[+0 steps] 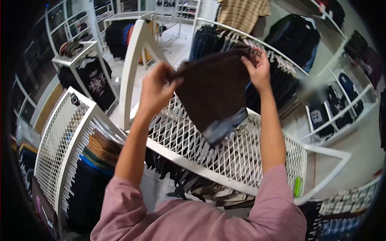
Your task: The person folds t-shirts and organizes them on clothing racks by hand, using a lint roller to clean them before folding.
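Note:
A dark brown garment (213, 88) is stretched out flat between my two hands, above a white mesh-topped rack (177, 124). My left hand (157, 86) pinches its upper left corner, thumb against the cloth. At the upper right corner, my right hand (258, 67) grips the edge between thumb and fingers. The top edge slants up toward the right and is slightly blurred. Faded blue denim (225, 127) shows at the garment's lower edge, overlapping the mesh in this view.
Clothes on hangers (217, 186) hang under the mesh. To the left stands a second mesh-topped rack (64, 136) with folded-over trousers (100, 148). Behind my right hand is a rail of dark jeans (205, 42). Caps (319, 116) sit on wall shelves at right.

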Demonstrator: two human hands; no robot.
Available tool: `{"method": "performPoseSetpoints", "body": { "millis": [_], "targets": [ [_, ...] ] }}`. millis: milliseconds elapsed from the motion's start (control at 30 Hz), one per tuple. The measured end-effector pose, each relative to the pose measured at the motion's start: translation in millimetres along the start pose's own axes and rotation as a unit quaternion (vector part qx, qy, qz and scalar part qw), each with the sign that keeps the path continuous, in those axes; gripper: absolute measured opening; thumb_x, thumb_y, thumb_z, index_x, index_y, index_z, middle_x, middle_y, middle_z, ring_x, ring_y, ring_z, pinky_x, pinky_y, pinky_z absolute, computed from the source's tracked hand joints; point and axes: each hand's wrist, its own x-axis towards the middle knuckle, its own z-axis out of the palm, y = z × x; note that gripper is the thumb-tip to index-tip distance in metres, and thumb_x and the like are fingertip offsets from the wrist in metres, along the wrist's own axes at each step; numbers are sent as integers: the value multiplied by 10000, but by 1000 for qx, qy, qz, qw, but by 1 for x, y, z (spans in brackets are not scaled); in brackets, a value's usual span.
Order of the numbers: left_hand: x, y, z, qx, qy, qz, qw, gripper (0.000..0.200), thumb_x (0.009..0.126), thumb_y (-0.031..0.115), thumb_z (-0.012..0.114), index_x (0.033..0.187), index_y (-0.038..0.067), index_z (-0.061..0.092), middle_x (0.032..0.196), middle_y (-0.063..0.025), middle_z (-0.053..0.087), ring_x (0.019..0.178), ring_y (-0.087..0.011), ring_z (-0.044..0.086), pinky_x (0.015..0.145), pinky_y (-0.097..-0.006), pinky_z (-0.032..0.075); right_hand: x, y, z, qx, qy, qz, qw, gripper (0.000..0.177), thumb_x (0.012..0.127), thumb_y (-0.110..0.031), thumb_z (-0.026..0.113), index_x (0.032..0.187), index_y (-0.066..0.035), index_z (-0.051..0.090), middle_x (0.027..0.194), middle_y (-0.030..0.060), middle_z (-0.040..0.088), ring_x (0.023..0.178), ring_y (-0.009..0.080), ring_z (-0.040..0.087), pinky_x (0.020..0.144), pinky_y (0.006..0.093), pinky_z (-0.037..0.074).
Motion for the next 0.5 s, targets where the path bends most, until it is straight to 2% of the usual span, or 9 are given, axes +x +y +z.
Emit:
{"method": "performPoseSetpoints", "body": {
  "millis": [33, 67, 133, 233, 267, 333, 400, 433, 500],
  "targets": [
    [25, 15, 6, 26, 26, 76, 996, 268, 773, 65, 818, 953, 7, 627, 822, -82, 679, 692, -196, 572, 695, -333, 504, 11, -17, -14, -19, 18, -28, 999, 471, 907, 15, 733, 1313, -26, 497, 1032, 70, 697, 929, 108, 652, 838, 247, 526],
    [41, 36, 7, 76, 24, 110, 991, 294, 809, 53, 826, 1028, 37, 630, 931, -49, 700, 795, -130, 607, 736, -289, 497, 14, -35, -28, -38, 36, -52, 997, 498, 912, 17, 725, 1349, -17, 489, 1044, 76, 702, 934, 112, 657, 841, 247, 528],
    [53, 81, 8, 22, 28, 130, 991, 371, 819, 22, 800, 1155, 44, 645, 1033, -83, 730, 916, -156, 658, 838, -284, 512, 9, -80, -47, -68, 68, -106, 990, 526, 911, 21, 715, 1388, 4, 494, 1090, 84, 704, 966, 116, 664, 869, 258, 534],
    [21, 133, -1, 61, 34, 220, 973, 421, 824, -6, 763, 1224, 68, 655, 1000, -86, 724, 955, -176, 668, 905, -318, 515, -32, -138, -68, -126, 63, -140, 980, 432, 886, 40, 672, 1310, 26, 588, 1151, 81, 707, 999, 129, 681, 901, 263, 534],
    [4, 137, -4, 39, 2, 212, 976, 424, 791, -42, 733, 1196, 61, 664, 998, -95, 715, 937, -193, 669, 890, -333, 513, -57, -153, -71, -166, 67, -139, 974, 414, 824, 52, 678, 1235, 13, 641, 1147, 81, 713, 1006, 135, 686, 894, 264, 538],
    [-37, 132, -12, 130, -33, 280, 951, 437, 715, -49, 725, 1135, 63, 679, 957, -100, 685, 896, -222, 653, 857, -359, 509, -113, -166, -78, -275, 13, -133, 952, 380, 758, 58, 683, 1131, -19, 679, 1076, 72, 715, 970, 155, 694, 882, 278, 552],
    [-100, 121, -21, 247, -91, 243, 934, 410, 647, -8, 741, 1047, 69, 691, 906, -102, 640, 865, -275, 626, 816, -390, 507, -183, -183, -60, -312, -8, -77, 947, 306, 712, 13, 705, 1011, -51, 683, 969, 55, 703, 916, 177, 691, 871, 309, 557],
    [-132, 109, -20, 252, -119, 226, 934, 400, 647, 20, 763, 1036, 74, 687, 919, -99, 635, 907, -284, 617, 855, -406, 492, -222, -180, -58, -423, -51, -108, 898, 244, 715, -37, 734, 943, -97, 673, 900, 36, 687, 877, 197, 678, 859, 336, 555],
    [-191, 78, -14, 255, -167, 195, 932, 387, 636, 48, 787, 1008, 80, 685, 940, -97, 628, 970, -298, 601, 919, -429, 467, -299, -143, -50, -453, -121, -127, 874, 269, 703, -85, 799, 933, -167, 686, 913, 26, 708, 873, 183, 671, 834, 337, 552]
  ]
}}
